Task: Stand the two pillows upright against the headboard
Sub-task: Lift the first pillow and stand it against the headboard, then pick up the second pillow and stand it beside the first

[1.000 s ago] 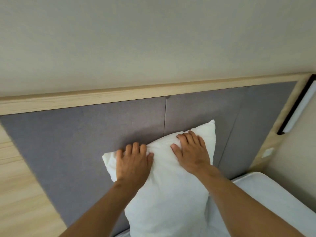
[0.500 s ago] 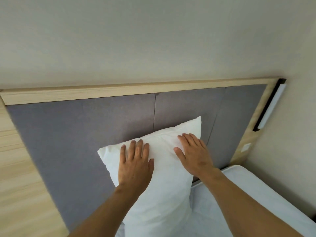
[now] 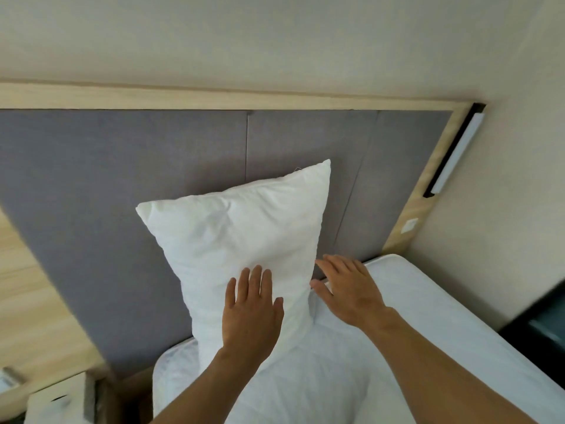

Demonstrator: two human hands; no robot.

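Observation:
One white pillow [image 3: 241, 237] stands on end on the mattress, leaning back against the grey padded headboard [image 3: 107, 179]. My left hand [image 3: 250, 310] lies flat on its lower front, fingers spread. Beside the pillow's lower right edge is my right hand [image 3: 348, 289], fingers apart; it grips nothing, and whether the fingertips touch the pillow is unclear. I see only this one pillow; no second pillow shows.
The white mattress [image 3: 412, 332] runs from the headboard toward the lower right. A light wood frame [image 3: 214, 99] borders the headboard, with a wall light strip [image 3: 455, 154] at the right. A white box [image 3: 58, 399] sits on a nightstand at the lower left. A dark object [image 3: 544, 319] is at the right edge.
Both hands slid down from the pillow's top edge to its lower part. The right hand came off the front to the pillow's right side. The view tilted down, showing more mattress.

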